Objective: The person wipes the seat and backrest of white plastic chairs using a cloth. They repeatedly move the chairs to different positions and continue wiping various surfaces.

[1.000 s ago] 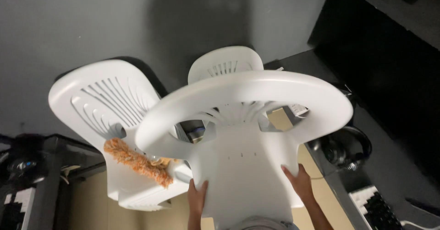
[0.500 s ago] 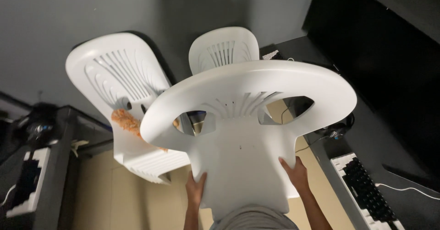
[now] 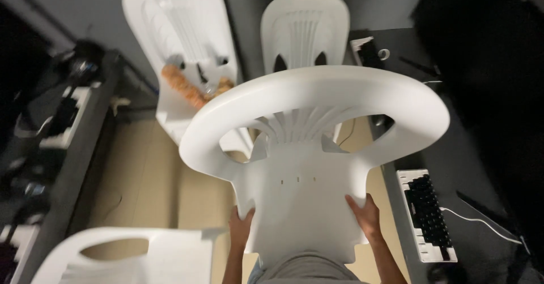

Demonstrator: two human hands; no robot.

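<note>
I hold a white plastic chair [image 3: 309,165] up in front of me, tipped so that I look at its seat and the broad curved band of its arms and back. The seat is a plain smooth panel with a few small slots near its middle. Above it a fan of ribs spreads out, with an open gap on either side of the fan, and the thick rounded band arches over all of it from left to right.

My left hand [image 3: 240,229] grips the lower left edge of the seat, fingers wrapped round the rim. My right hand [image 3: 365,217] grips the lower right edge in the same way, thumb on the near face. The seat sits between my two hands, and its bottom edge is close against my body.

Past the chair two more white chairs stand by the grey wall: the left chair [image 3: 175,52] has an orange fuzzy thing [image 3: 182,86] lying across its seat, and the middle chair [image 3: 305,30] is just beside it. Part of another chair [image 3: 130,255] shows at lower left. A keyboard [image 3: 428,213] lies on the dark counter [image 3: 481,165] to my right.
</note>
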